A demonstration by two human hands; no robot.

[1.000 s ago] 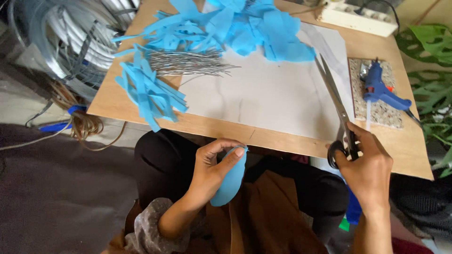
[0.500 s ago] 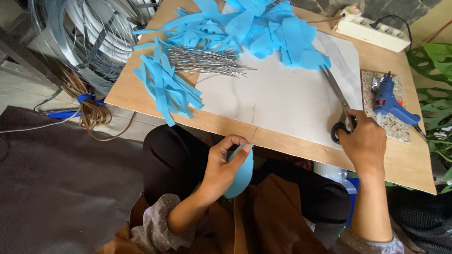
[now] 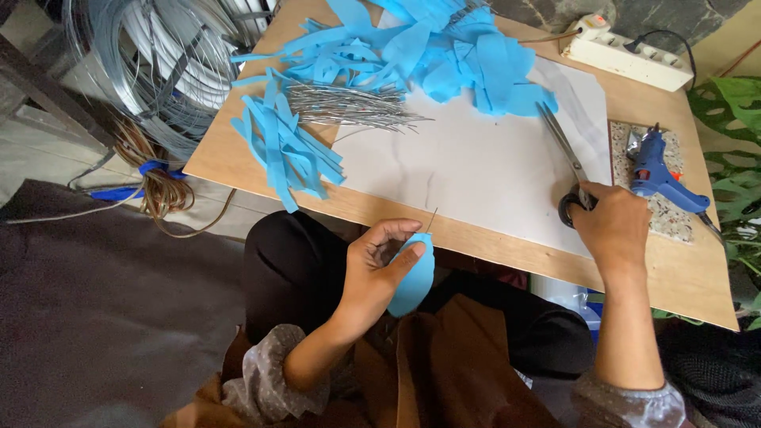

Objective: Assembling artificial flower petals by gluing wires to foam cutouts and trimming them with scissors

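My left hand (image 3: 376,265) holds a blue leaf-shaped foam piece (image 3: 414,277) over my lap, with a thin wire sticking up from its tip. My right hand (image 3: 612,226) rests on the wooden board (image 3: 682,273) and grips the black handles of a pair of scissors (image 3: 564,154), whose blades lie flat on the white sheet (image 3: 476,166), pointing away from me.
Blue foam strips (image 3: 281,147) and cut blue shapes (image 3: 468,55) lie at the board's far side with a bundle of thin wires (image 3: 345,107). A blue glue gun (image 3: 658,170) sits on a stone tile at right, a power strip (image 3: 626,55) behind. Wire coils (image 3: 158,55) stand at left.
My right hand has lowered the scissors flat onto the white sheet. The left hand keeps the blue piece in the same grip over my lap.
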